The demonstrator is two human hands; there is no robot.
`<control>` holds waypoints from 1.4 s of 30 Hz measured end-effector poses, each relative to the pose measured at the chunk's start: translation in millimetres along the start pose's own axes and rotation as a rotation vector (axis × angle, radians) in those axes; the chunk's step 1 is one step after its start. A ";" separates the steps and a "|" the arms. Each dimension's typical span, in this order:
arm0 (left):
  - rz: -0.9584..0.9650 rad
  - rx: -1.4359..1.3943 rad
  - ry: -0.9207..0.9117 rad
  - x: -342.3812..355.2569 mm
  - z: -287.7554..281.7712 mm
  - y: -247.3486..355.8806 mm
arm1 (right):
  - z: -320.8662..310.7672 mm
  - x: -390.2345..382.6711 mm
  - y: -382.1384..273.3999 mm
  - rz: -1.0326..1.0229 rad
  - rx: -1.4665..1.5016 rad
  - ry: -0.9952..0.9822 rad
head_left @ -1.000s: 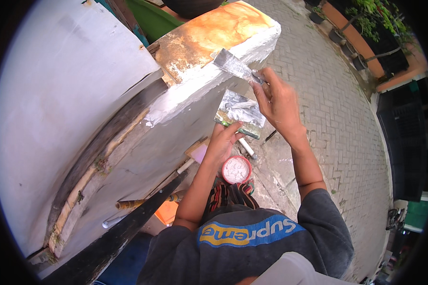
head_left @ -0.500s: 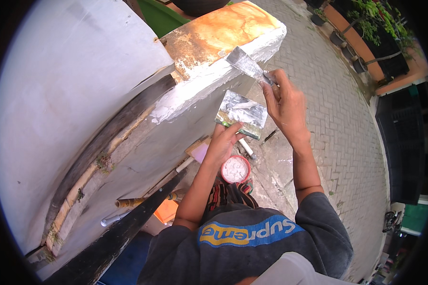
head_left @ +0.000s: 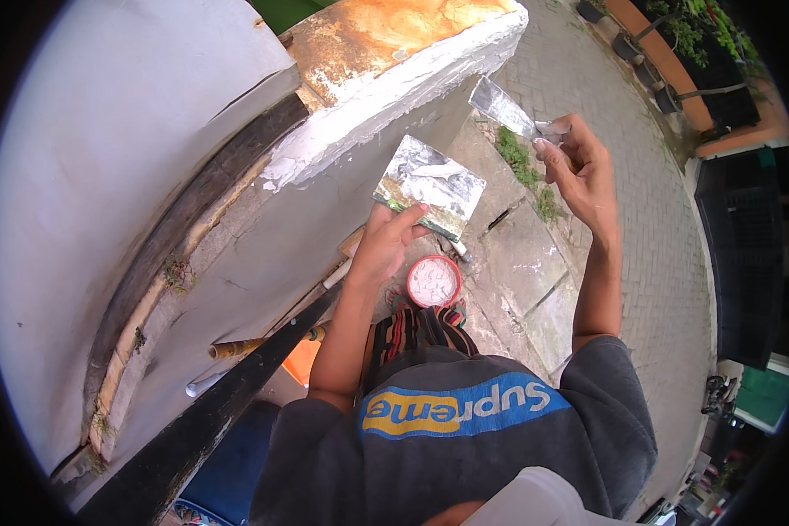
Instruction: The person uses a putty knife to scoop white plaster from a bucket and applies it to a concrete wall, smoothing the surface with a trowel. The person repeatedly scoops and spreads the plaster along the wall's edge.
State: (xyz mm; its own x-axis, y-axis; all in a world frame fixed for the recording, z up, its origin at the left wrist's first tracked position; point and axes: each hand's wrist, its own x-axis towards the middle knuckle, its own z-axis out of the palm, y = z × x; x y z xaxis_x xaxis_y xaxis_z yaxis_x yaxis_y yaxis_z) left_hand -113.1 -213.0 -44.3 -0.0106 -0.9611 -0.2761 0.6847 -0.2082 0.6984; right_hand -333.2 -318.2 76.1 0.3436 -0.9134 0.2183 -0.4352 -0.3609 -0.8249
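My left hand [head_left: 384,244] grips a square, flat tile [head_left: 465,195] by its near edge, thumb on top. White paste [head_left: 438,182] lies smeared across the tile. Pinched in the fingers of my right hand [head_left: 585,175] is a putty knife [head_left: 505,109], its handle mostly hidden and its broad blade coated with white. The blade hovers right of the wall, apart from both wall and tile. Fresh white filler [head_left: 386,107] covers the upper side of the low wall, below its orange-stained top [head_left: 386,39].
A red tub [head_left: 409,282] of white paste stands on the ground below my hands. A black beam [head_left: 206,412] slants at lower left, near a bamboo pole [head_left: 237,348] and an orange object [head_left: 302,361]. Grey paving [head_left: 640,263] stretches right, with potted plants [head_left: 666,98] beyond.
My right hand has swung right with the putty knife, away from the wall. The tile in my left hand sits slightly higher and further left in the picture. The view has shifted.
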 end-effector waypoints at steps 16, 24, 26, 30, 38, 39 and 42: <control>-0.271 -0.517 -0.314 -49.7 43.5 6.3 | -10.4 -57.3 63.8 0.058 0.711 -0.480; -0.187 -0.475 -0.312 -78.1 67.1 -20.3 | -54.6 -79.5 48.3 -0.281 0.366 -0.443; -0.165 -0.462 -0.319 -83.2 70.0 -30.4 | -66.4 -84.9 52.6 -0.361 0.269 -0.436; -0.108 -0.442 -0.268 -100.5 85.7 -42.6 | -105.3 -99.3 66.6 -0.353 0.053 -0.457; -0.271 0.108 -0.049 -122.6 92.6 -46.0 | -185.8 -92.8 56.4 -0.044 0.238 -0.857; -0.358 0.130 -0.073 -125.4 99.9 -41.7 | -184.7 -87.4 50.0 -0.064 0.189 -0.951; -0.478 0.161 -0.149 -128.3 120.1 -37.4 | -177.6 -85.0 39.1 -0.039 0.140 -1.116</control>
State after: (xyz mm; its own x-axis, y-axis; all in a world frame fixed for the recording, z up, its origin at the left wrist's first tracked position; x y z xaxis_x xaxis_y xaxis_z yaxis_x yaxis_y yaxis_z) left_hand -224.9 -103.8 44.3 -0.4061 -0.7650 -0.4999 0.4578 -0.6438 0.6132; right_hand -527.2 -288.2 118.0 0.9378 -0.1970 -0.2861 -0.3351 -0.2971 -0.8941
